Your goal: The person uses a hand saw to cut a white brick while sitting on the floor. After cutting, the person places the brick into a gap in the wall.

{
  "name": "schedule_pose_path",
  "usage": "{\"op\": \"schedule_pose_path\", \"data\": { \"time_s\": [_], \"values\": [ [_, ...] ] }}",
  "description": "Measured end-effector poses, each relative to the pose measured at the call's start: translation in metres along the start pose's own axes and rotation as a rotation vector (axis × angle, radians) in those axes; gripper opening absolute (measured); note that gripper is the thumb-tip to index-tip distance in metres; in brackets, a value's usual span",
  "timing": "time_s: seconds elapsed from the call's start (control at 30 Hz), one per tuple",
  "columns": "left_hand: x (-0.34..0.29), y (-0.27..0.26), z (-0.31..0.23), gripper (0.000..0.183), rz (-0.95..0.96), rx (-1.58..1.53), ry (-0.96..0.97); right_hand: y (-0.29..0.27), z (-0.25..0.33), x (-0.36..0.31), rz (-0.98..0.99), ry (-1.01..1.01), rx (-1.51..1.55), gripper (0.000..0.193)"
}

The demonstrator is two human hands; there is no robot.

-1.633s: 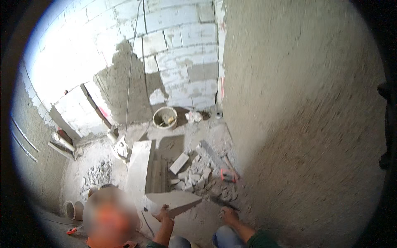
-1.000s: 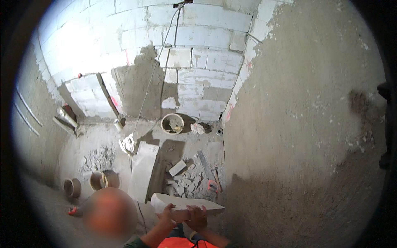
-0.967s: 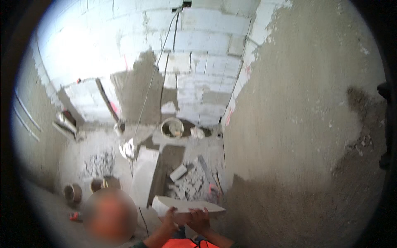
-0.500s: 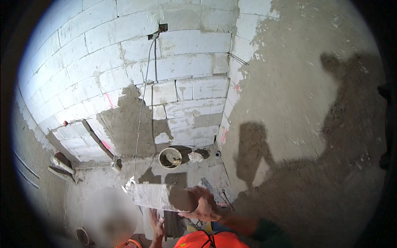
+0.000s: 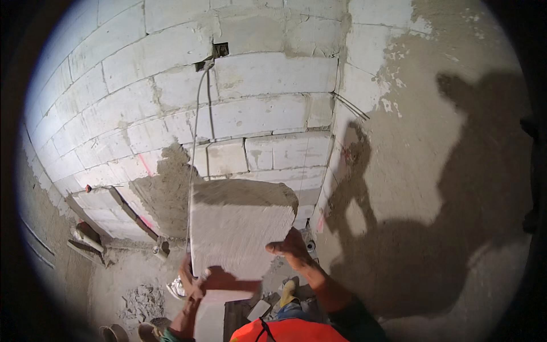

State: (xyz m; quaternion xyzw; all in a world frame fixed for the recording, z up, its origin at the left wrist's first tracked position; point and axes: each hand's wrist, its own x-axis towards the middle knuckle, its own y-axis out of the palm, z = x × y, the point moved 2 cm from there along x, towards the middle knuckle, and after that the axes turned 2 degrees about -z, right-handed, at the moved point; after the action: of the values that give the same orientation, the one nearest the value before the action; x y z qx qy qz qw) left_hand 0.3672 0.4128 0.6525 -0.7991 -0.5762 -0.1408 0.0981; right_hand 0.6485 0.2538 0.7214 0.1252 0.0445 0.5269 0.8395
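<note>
A large pale wall block (image 5: 245, 228), apparently aerated concrete, is raised in front of me with its broad face tilted up. Along its lower left edge my left hand (image 5: 192, 282) is closed on it. At the lower right edge my right hand (image 5: 292, 249) grips the block, its thumb lying against the broad face. Some fingers of both hands are hidden. Beneath it, close to my body, stands another pale block (image 5: 209, 322). The raised block covers part of the floor and of the wall's lower courses.
A pale block wall (image 5: 268, 117) meets a rough rendered wall (image 5: 407, 171) at the right. A grey cable (image 5: 198, 108) hangs from a wall opening. Rubble (image 5: 142, 302) and a pipe stub (image 5: 159, 252) are at left. Yellowish footwear (image 5: 289, 290) shows below.
The block has been lifted from low over the floor and turned, so its broad face shows. Both hands now hold its lower part. The bucket by the wall is now hidden.
</note>
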Motion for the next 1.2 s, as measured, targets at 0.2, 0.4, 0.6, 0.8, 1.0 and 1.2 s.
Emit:
{"op": "schedule_pose_path", "data": {
  "time_s": [0.2, 0.4, 0.6, 0.8, 1.0, 1.2],
  "values": [
    [0.162, 0.117, -0.063, 0.078, 0.220, 0.849, 0.112, -0.096, -0.078, 0.121, -0.166, -0.183, -0.065, 0.057],
    [0.289, 0.189, -0.076, 0.069, 0.348, 0.981, 0.267, -0.148, -0.152, 0.155, -0.203, 0.121, -0.083, 0.071],
    [0.394, 0.245, -0.090, 0.068, 0.363, 1.031, 0.298, -0.193, -0.208, 0.157, -0.319, 0.223, -0.040, 0.054],
    [0.475, 0.301, -0.074, 0.081, 0.449, 1.167, 0.293, -0.225, -0.229, 0.173, -0.503, 0.172, 0.109, 0.061],
    [0.517, 0.330, -0.064, 0.078, 0.492, 1.204, 0.465, -0.214, -0.225, 0.200, -0.613, 0.284, 0.209, 0.060],
    [0.540, 0.375, -0.058, 0.087, 0.581, 1.129, 0.434, -0.194, -0.245, 0.220, -0.573, 0.260, 0.249, 0.061]
  ]
}}
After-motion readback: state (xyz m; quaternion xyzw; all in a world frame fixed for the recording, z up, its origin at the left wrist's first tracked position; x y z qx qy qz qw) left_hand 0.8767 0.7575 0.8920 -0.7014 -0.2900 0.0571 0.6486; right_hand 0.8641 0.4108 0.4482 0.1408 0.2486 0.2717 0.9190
